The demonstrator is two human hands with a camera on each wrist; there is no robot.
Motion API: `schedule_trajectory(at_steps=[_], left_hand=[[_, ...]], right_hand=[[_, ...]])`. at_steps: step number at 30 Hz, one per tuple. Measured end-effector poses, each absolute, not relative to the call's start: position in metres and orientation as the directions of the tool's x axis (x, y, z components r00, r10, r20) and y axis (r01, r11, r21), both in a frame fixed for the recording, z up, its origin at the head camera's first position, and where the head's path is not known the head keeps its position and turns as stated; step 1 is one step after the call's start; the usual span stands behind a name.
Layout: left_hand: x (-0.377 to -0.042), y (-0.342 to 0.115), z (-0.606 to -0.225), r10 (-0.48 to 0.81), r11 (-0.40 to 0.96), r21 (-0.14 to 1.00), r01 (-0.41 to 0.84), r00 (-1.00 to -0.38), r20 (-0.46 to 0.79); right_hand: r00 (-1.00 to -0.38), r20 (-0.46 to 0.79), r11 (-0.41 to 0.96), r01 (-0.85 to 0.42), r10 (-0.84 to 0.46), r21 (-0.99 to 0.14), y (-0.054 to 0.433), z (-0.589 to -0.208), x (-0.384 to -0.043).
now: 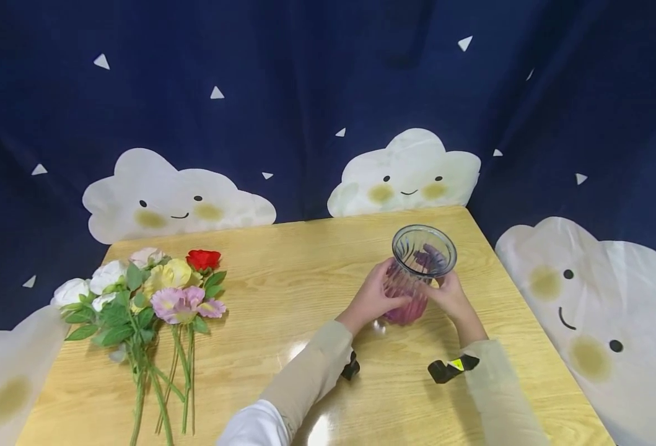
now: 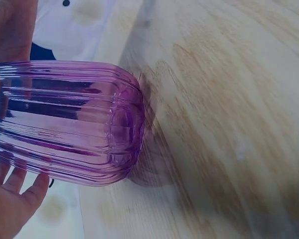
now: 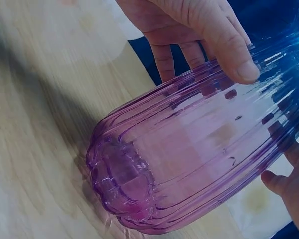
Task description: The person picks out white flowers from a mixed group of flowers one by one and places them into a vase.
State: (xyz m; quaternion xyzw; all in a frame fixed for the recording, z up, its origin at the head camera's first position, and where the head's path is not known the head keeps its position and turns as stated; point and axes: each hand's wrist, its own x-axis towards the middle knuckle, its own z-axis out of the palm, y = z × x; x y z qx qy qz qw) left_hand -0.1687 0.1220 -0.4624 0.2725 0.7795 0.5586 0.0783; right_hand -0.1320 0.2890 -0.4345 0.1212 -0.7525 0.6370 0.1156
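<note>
Holding the ribbed glass vase [image 2: 72, 124]: both hands are around its body; it is pink-purple at the base and passes to blue near the round, flared rim; in the head view it is at 4 o'clock from the picture centre; whether the base touches the wood, I cannot tell.
Left hand [image 1: 373, 296]: it grips the vase from the 9 o'clock side, opened about as wide as the body, with the thumb across the near wall.
Right hand [image 1: 451, 298]: it grips from the 3 o'clock side, also half curved; the thumb is in front, and the fingers are seen through the glass behind.
Wrist straps: a black strap piece [image 1: 350, 367] is by the left wrist, at 7 o'clock from the vase; a black piece with yellow mark [image 1: 453, 368] is by the right wrist, at 5 o'clock.
Flowers: well apart from the vase, at 9 o'clock, the bunch lies with stems [image 1: 163, 399] toward 6 o'clock; from the yellow bloom [image 1: 171, 274], the red bloom [image 1: 203, 259] is at 2 o'clock, the lilac bloom [image 1: 178, 305] at 5, a white bloom [image 1: 108, 275] at 9.
Tabletop: it is of light wood grain [image 1: 283, 279]; at its 12 o'clock edge hangs a navy curtain [image 1: 300, 80] with smiling clouds [image 1: 406, 167].
</note>
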Motion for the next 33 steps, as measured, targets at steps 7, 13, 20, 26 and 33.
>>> schedule_trajectory(at_steps=[7,13,20,26,33], left_hand=[[-0.158,0.094,-0.462,0.483,0.264,0.905,0.334,-0.858,0.176],[-0.148,0.067,-0.465,0.439,0.321,0.884,0.339,-0.881,0.178],[-0.136,0.037,-0.469,0.388,0.338,0.880,0.335,-0.901,0.194],[-0.127,0.013,-0.471,0.333,0.356,0.875,0.328,-0.919,0.209],[-0.116,-0.014,-0.475,0.265,0.357,0.886,0.295,-0.942,0.206]], right_hand=[[-0.936,0.341,0.175,-0.352,-0.089,-0.919,0.267,-0.441,-0.131],[-0.905,0.395,0.160,-0.418,-0.157,-0.894,0.243,-0.444,-0.130],[-0.886,0.409,0.159,-0.446,-0.220,-0.881,0.206,-0.425,-0.119],[-0.867,0.420,0.145,-0.467,-0.269,-0.872,0.184,-0.428,-0.121],[-0.871,0.377,0.137,-0.435,-0.315,-0.890,0.159,-0.429,-0.121]])
